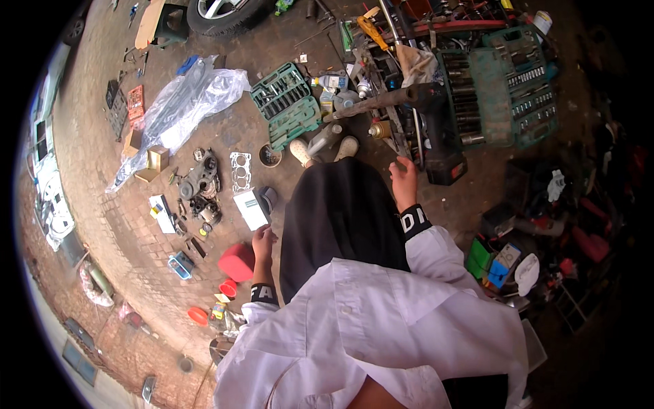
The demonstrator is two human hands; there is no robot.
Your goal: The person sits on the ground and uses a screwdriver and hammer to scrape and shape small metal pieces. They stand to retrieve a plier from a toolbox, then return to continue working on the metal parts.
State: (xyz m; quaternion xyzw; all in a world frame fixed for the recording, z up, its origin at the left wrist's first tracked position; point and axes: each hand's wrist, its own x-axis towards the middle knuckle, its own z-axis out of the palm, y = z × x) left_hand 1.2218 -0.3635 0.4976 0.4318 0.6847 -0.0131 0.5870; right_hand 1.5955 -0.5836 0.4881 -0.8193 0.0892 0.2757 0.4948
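My left hand (264,244) hangs low at my left side, its fingers loosely bent and a little apart. In the picture its fingertips come beside the lower edge of a white box (252,210); I see no grip on it. On the other side my right hand (405,181) is held out with its fingers apart and nothing in them. Nearest to it is a black cordless power tool (441,136), standing among hand tools. A grey plastic bottle (324,139) stands between my shoes.
Ahead lie a green socket case (289,102), a larger open socket set (501,95) and an orange-handled screwdriver (371,31). To the left are a plastic sheet (197,102), a metal gasket (240,173), engine parts (199,178) and a red container (236,262). A wheel (225,15) lies farther off.
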